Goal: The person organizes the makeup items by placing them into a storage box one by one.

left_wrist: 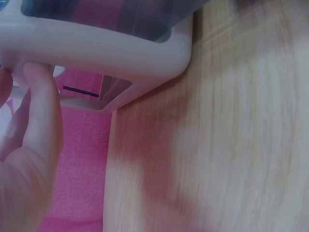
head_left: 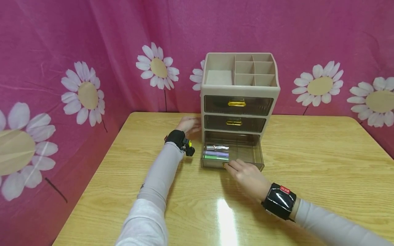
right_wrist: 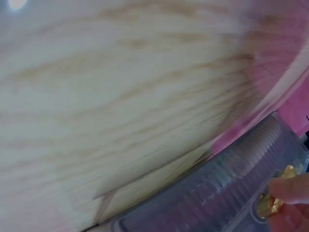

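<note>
A cream desktop organizer (head_left: pixel 240 89) stands on the table with its bottom drawer (head_left: pixel 246 150) pulled out. My right hand (head_left: pixel 250 179) is at the drawer's front; in the right wrist view its thumb and fingers pinch the gold drawer handle (right_wrist: pixel 266 206). Inside the smoky clear drawer, on the left, lie a green marker (head_left: pixel 215 158), a purple marker (head_left: pixel 216 154) and a clear, silvery item (head_left: pixel 217 148). My left hand (head_left: pixel 189 125) rests against the organizer's left side, fingers extended to its frame (left_wrist: pixel 96 50) beside a cutout.
Two upper drawers (head_left: pixel 255 105) with gold handles are closed. Divided compartments (head_left: pixel 264 68) form the organizer's top. Behind the wooden table (head_left: pixel 307 164) hangs a pink cloth (head_left: pixel 246 27) with white daisies, which also runs along the left side.
</note>
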A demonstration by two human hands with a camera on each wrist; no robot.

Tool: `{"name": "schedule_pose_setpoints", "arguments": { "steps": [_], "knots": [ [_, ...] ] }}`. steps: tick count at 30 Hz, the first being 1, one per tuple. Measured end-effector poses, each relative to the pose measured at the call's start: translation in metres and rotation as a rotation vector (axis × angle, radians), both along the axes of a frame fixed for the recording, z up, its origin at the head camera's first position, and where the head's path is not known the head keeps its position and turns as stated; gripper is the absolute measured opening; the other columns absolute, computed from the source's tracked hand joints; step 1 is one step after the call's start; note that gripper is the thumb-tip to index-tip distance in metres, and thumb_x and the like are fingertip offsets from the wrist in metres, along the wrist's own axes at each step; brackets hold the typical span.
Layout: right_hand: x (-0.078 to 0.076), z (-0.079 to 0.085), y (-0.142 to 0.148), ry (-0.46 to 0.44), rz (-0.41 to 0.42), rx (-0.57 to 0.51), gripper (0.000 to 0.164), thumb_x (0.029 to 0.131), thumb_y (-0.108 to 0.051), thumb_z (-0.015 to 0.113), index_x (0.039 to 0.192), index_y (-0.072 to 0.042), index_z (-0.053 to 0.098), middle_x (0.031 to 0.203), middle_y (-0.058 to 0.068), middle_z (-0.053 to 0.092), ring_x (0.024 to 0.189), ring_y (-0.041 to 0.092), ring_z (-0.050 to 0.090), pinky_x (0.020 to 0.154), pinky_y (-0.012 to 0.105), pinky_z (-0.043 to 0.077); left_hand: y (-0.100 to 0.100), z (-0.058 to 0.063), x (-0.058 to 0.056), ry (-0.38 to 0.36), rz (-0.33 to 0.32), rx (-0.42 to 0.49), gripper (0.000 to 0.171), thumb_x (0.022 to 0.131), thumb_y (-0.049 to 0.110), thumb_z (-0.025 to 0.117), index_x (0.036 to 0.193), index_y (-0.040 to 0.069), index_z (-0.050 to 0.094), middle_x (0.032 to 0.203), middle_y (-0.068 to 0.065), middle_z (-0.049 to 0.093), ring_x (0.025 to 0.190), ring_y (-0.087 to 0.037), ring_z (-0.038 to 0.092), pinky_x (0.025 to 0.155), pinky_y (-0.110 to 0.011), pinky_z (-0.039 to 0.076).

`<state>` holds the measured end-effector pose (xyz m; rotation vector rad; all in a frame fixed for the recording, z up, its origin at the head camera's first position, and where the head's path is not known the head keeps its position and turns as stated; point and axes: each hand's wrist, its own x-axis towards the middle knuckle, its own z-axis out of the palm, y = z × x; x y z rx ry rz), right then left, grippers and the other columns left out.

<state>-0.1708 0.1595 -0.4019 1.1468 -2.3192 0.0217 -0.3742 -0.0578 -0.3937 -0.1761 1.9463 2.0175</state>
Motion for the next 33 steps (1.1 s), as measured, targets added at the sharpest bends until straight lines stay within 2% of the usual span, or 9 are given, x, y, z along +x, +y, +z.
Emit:
{"name": "schedule_pose_setpoints", "arguments": {
  "steps": [5,7,11,12,14,19,24,33],
  "knots": [
    [-0.006,0.0,0.002,0.04,0.015,-0.004,0.04,0.064,0.016,0.067,0.101,0.003,0.065,0.092,0.011,0.063,0.083,0.023,0.062,0.067,0.031,0.056,-0.003,-0.015,-0.015,0.01,-0.016,0.02,0.037,0.09,-0.003,0.049,0.127,-0.005,0.048,0.116,-0.016,0.057,0.099,-0.023,0.058,0.084,-0.029,0.052],
    [-0.01,0.0,0.004,0.049,0.016,-0.009,0.038,0.065,0.015,0.067,0.101,0.003,0.066,0.091,0.01,0.062,0.081,0.022,0.061,0.065,0.029,0.056,-0.004,-0.017,-0.017,0.02,-0.018,0.024,0.036,0.089,-0.003,0.05,0.125,-0.005,0.05,0.113,-0.016,0.058,0.097,-0.023,0.059,0.084,-0.029,0.052],
    [-0.02,0.0,0.006,0.053,0.011,-0.02,0.034,0.067,0.011,0.068,0.101,0.003,0.066,0.09,0.009,0.061,0.079,0.021,0.059,0.063,0.028,0.056,-0.001,-0.005,-0.005,0.009,-0.008,0.025,0.036,0.091,-0.003,0.048,0.127,-0.005,0.049,0.119,-0.019,0.055,0.104,-0.027,0.056,0.091,-0.032,0.049],
    [-0.023,0.0,0.006,0.05,0.008,-0.024,0.034,0.068,0.011,0.068,0.101,0.003,0.066,0.091,0.009,0.061,0.08,0.021,0.059,0.062,0.028,0.055,-0.001,0.002,0.001,0.0,-0.007,0.015,0.036,0.091,-0.003,0.047,0.127,-0.005,0.048,0.121,-0.019,0.054,0.106,-0.027,0.055,0.092,-0.032,0.048],
    [-0.029,0.0,0.008,0.04,-0.001,-0.02,0.035,0.067,0.012,0.068,0.102,0.003,0.065,0.093,0.01,0.061,0.082,0.022,0.059,0.064,0.029,0.056,-0.001,0.004,0.003,-0.006,-0.015,0.005,0.037,0.091,-0.002,0.047,0.128,-0.004,0.048,0.121,-0.017,0.054,0.105,-0.025,0.055,0.09,-0.029,0.049],
    [-0.046,0.002,0.011,0.014,-0.028,-0.01,0.035,0.069,0.011,0.068,0.104,0.003,0.064,0.097,0.011,0.061,0.085,0.023,0.058,0.067,0.031,0.056,-0.002,-0.001,-0.003,-0.006,-0.028,-0.019,0.036,0.091,-0.001,0.049,0.127,-0.003,0.049,0.119,-0.015,0.057,0.101,-0.021,0.058,0.086,-0.027,0.051],
    [-0.061,0.006,0.008,-0.002,-0.049,-0.011,0.031,0.072,0.009,0.067,0.102,0.003,0.064,0.095,0.012,0.06,0.083,0.022,0.055,0.064,0.03,0.055,0.002,0.009,0.007,-0.022,0.001,0.022,0.036,0.091,-0.003,0.047,0.127,-0.005,0.049,0.124,-0.02,0.053,0.109,-0.027,0.053,0.094,-0.033,0.046],
    [-0.08,0.006,0.004,-0.01,-0.095,-0.019,0.027,0.074,0.009,0.067,0.1,0.004,0.064,0.093,0.011,0.059,0.082,0.022,0.055,0.061,0.029,0.055,0.001,0.009,0.007,-0.021,0.002,0.034,0.034,0.091,-0.002,0.048,0.125,-0.006,0.051,0.123,-0.02,0.054,0.106,-0.027,0.055,0.092,-0.032,0.047]
  ]
}}
